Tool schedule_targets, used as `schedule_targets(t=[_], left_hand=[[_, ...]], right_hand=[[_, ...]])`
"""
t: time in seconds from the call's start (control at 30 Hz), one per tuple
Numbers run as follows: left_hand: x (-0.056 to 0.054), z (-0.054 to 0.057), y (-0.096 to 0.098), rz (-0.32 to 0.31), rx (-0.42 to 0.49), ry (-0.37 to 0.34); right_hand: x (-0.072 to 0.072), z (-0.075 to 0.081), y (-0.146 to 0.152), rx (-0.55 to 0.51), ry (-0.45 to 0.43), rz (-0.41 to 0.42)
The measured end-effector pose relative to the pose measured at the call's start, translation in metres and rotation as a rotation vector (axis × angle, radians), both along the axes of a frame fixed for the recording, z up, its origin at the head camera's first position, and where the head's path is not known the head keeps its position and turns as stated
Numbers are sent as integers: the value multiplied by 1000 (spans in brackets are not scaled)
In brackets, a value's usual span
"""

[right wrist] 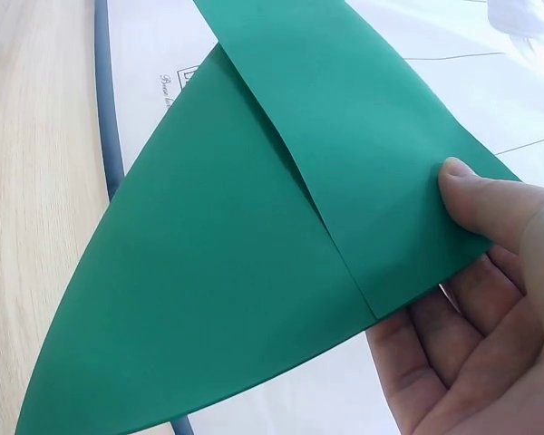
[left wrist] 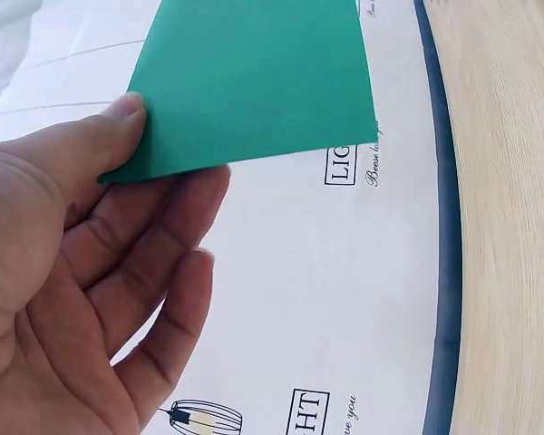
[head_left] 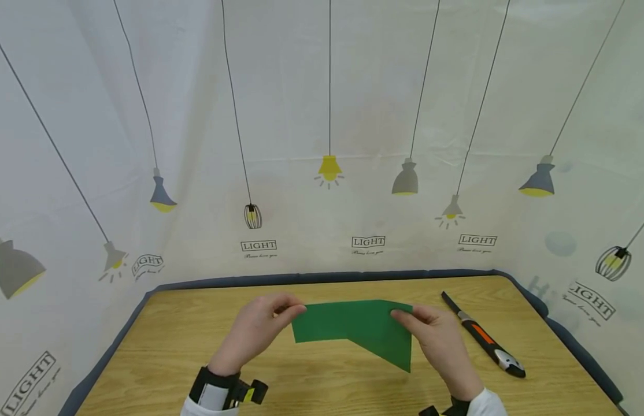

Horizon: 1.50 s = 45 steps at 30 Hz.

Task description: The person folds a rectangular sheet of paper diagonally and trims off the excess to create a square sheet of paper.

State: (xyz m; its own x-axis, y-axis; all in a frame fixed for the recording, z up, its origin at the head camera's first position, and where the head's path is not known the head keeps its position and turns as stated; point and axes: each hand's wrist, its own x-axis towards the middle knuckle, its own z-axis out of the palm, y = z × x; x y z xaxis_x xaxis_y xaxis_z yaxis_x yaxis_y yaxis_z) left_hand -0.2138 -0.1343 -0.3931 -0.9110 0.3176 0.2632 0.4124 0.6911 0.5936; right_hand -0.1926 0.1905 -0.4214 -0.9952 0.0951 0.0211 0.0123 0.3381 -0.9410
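Observation:
A folded sheet of green paper is held up above the wooden table between both hands. My left hand pinches its upper left corner between thumb and fingers. At the other end, my right hand grips the upper right part, thumb on the near face. The left wrist view shows the flat, narrower end of the paper. In the right wrist view, a strip overlaps a wide triangular flap of the paper, leaving a narrow gap along the strip's edge.
A utility knife with a black, orange and silver handle lies on the wooden table, right of my right hand. Behind the table hangs a white curtain printed with lamps. A dark blue edge borders the tabletop.

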Motion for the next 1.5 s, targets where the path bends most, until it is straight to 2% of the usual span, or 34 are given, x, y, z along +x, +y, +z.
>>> schedule_targets(t=[0.23, 0.4, 0.5, 0.6, 0.73, 0.8, 1.0, 1.17, 1.3, 1.5], left_hand=[[2, 1, -2, 81, 77, -44], [0, 0, -4, 72, 94, -54], [-1, 0, -5, 50, 100, -63], [0, 0, -6, 54, 86, -54], [0, 0, -5, 100, 33, 1], [-1, 0, -5, 101, -10, 35], [-2, -3, -1, 26, -189, 154], [3, 0, 17, -30, -273, 246], [7, 0, 38, -85, -260, 274], [13, -4, 67, -131, -161, 356]], right_hand=[[1, 0, 1, 2, -17, -11], [1, 1, 3, 3, -3, -7], [1, 3, 4, 4, -19, -12], [0, 3, 3, 6, -49, -22], [-1, 2, 2, 4, -36, -16], [-1, 0, 1, 2, -12, -10], [-1, -4, -7, -12, 42, 54], [1, -7, -19, -16, 32, 78], [4, -9, -30, 1, 52, 101], [9, -7, -40, -26, 56, 131]])
